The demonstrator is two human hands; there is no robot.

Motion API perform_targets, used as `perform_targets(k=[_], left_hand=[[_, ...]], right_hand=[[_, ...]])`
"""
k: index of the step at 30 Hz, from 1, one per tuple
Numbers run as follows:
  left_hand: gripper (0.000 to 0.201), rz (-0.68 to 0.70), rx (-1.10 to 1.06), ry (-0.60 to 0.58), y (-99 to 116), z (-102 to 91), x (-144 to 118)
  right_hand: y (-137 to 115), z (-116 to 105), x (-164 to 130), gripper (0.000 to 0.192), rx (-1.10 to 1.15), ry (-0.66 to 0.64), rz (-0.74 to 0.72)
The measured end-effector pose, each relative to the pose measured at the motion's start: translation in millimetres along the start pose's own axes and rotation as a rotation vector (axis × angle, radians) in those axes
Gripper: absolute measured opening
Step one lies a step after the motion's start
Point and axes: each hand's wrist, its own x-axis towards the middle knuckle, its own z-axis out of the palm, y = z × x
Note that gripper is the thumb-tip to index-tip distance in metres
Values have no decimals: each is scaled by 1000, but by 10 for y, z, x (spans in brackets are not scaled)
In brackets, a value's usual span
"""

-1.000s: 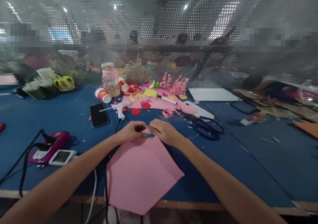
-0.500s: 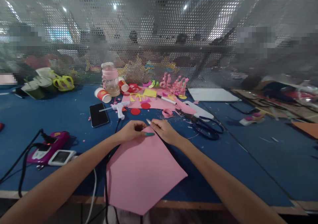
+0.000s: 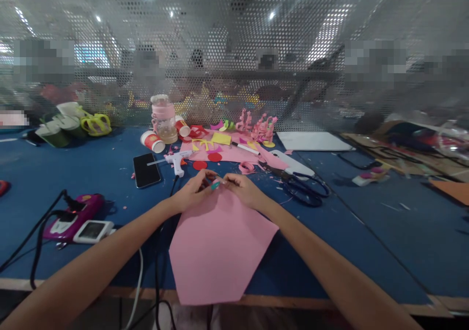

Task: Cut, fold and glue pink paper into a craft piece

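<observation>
Pink paper sheet [image 3: 220,247] lies flat on the blue table [image 3: 366,232] straight in front of you, one corner pointing away from you and its near edge hanging just over the table's wooden front edge. Your left hand [image 3: 192,193] and your right hand [image 3: 244,191] meet at that far corner. The fingertips of both hands are curled in and pinched on the corner of the sheet, the two hands touching or nearly touching each other there. A teal fingernail shows between them.

Everything else is placed from the sheet. Just beyond its far corner lie a white glue gun [image 3: 176,160] and two red paper discs [image 3: 207,161]. Beyond those is a scatter of pink, yellow and red paper cut-outs [image 3: 234,134]. To the far left of the corner a black phone [image 3: 146,170] lies face up, and past it a paper cup [image 3: 152,141] lies on its side near a pink-banded jar [image 3: 163,117]. To the right of the corner are black-handled scissors [image 3: 304,188]. Well to the left of the sheet sit a purple device [image 3: 69,217] and its black cables.
</observation>
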Motion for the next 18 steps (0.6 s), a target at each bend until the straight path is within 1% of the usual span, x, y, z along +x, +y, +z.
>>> perform_targets(k=[1,2,5,6,7,8,9,11,16,18], left_hand=[[29,45,58,25,9,-14,-7],[26,94,143,75,22,-26,-13],[11,244,488,271,86,-44,-22],[8,285,591,305,118,-42,-24],[9,310,669,309,153,-36,-28],[9,320,718,287,189,-27,-33],[8,315,737,253,222,-15,-40],[4,256,700,196,271,10,-56],[4,43,468,135,269,39,-63],[4,-27,391,98,251,33,-49]], right_hand=[[14,-3,8,31,1,5,18],[25,-1,13,30,2,13,37],[28,35,15,25,-17,56,54],[17,53,11,24,-35,81,40],[1,70,5,23,-58,111,20],[-19,85,-3,21,-79,134,-1],[-40,98,-13,20,-97,147,-18],[-83,114,-33,19,-114,151,-36],[-158,118,-74,24,-113,127,-57],[-183,116,-85,26,-149,127,-76]])
